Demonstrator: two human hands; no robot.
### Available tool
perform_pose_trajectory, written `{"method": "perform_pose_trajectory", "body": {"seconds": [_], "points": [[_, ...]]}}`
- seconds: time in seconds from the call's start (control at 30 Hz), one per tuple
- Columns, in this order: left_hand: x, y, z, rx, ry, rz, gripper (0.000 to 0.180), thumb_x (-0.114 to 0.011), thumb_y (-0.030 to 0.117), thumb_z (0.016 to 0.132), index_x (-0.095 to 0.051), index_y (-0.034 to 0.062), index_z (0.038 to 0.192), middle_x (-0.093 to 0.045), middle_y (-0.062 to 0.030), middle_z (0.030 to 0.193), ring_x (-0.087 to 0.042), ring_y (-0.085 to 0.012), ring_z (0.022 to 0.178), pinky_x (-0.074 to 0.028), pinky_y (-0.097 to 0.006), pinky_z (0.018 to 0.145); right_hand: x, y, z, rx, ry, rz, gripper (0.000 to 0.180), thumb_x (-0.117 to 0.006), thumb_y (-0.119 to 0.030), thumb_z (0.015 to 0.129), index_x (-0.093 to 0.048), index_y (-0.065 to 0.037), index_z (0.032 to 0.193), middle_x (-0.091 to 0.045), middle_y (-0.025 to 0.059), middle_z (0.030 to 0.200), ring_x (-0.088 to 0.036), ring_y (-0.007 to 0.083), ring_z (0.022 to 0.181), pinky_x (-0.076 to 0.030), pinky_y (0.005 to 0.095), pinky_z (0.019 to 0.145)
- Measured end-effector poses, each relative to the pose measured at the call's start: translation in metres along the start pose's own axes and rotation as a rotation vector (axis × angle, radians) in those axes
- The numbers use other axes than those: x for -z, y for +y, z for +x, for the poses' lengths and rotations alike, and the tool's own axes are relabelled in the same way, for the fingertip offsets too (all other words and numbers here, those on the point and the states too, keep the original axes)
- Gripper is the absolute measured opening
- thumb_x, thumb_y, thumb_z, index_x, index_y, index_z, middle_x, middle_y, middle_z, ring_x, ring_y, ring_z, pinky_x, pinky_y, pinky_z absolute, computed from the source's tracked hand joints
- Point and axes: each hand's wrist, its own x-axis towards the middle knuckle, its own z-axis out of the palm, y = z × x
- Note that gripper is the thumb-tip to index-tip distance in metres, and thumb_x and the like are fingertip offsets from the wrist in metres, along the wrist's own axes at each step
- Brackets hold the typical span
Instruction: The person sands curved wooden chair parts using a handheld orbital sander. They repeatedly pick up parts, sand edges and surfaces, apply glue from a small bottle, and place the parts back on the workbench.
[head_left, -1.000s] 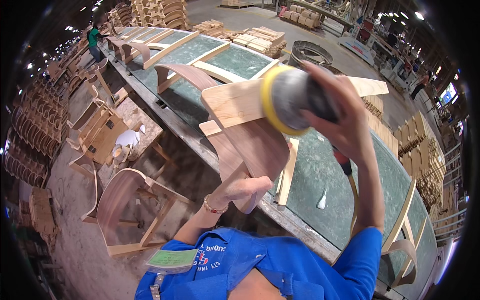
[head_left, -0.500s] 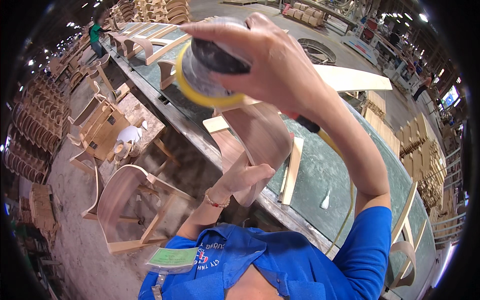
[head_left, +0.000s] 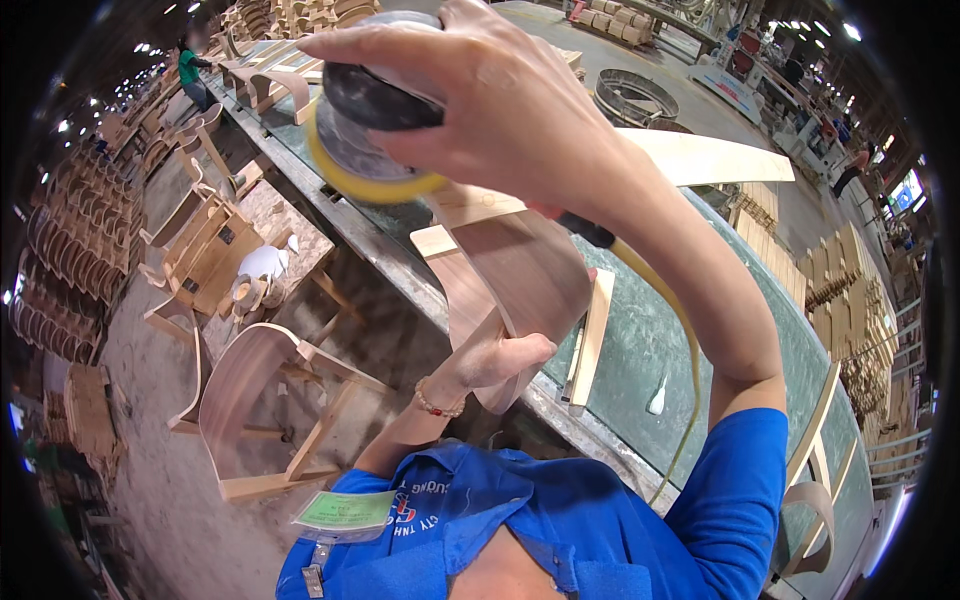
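Observation:
My right hand point(head_left: 500, 95) grips a round hand sander point(head_left: 375, 125) with a dark body and a yellow pad, raised close to the camera; a yellow hose point(head_left: 680, 350) runs from it along my forearm. My left hand point(head_left: 495, 360) holds the lower edge of a curved wooden chair part point(head_left: 525, 275) that leans on the edge of the long green workbench point(head_left: 640, 340). The sander is lifted above the wood and to its upper left, apart from it.
A curved wooden chair frame point(head_left: 255, 400) stands on the floor at my left, with more chair frames point(head_left: 200, 250) beyond. Stacked wooden parts point(head_left: 840, 290) sit at the right. A person in green point(head_left: 190, 75) stands far down the bench.
My right hand has swung the sander up and to the left, off the wooden part and nearer the camera. My left hand keeps its hold on the wood.

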Motion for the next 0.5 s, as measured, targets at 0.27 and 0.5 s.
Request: {"method": "perform_pose_trajectory", "body": {"seconds": [0.27,0.5], "points": [[0.001,0.003,-0.01,0.163,-0.033,0.068,0.062,-0.052,-0.001,0.078,-0.041,-0.0003,0.138,-0.05,-0.0069,0.128,-0.048,-0.0159,0.118,-0.04,-0.032,0.1,0.067,-0.011,-0.063,-0.132,-0.272,-0.043,0.073,-0.08,-0.008,0.064,-0.06,-0.023,0.132,-0.063,0.0121,0.103,-0.057,0.0285,0.091,-0.049,0.0399,0.082],[-0.01,-0.008,-0.005,0.038,-0.033,-0.073,0.058,-0.055,0.003,0.078,-0.043,-0.0004,0.135,-0.052,-0.0082,0.12,-0.049,-0.0148,0.113,-0.042,-0.03,0.094,0.099,-0.01,-0.091,-0.292,-0.353,-0.135,0.073,-0.078,-0.003,0.064,-0.058,-0.016,0.133,-0.063,0.0102,0.114,-0.055,0.0287,0.098,-0.049,0.039,0.087]]}}
